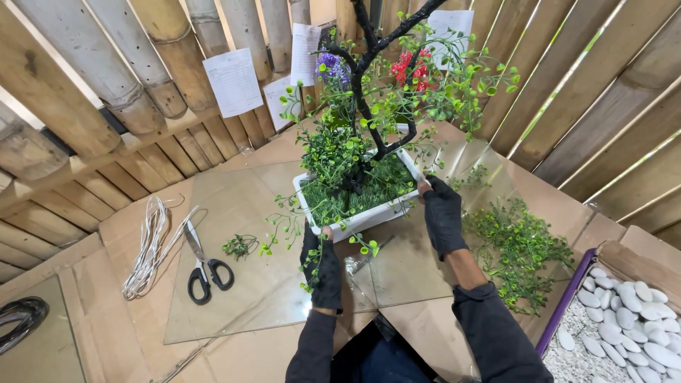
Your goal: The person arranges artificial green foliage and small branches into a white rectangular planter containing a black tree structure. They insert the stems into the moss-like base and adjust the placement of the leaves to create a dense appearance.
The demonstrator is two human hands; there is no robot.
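Both hands wear black gloves and hold a white rectangular planter [369, 216] that contains an artificial tree with a black trunk [369, 106], green foliage, purple flowers [330, 67] and red flowers [411, 67]. The left hand [323, 266] closes its grip on the near left rim of the planter, thumb on top of the edge. The right hand [441, 216] clamps its grip on the right end of the planter, fingertips hooked over the rim. The planter sits above a glass sheet [241, 298] laid on the cardboard-covered desk [106, 333]; whether its base touches the glass cannot be determined. Black-handled scissors [202, 266] lie on the glass to the left, beside a coil of pale cord [150, 245]. Loose green sprigs [521, 248] lie to the right. A cardboard box of white pebbles [631, 312] stands at the right edge.
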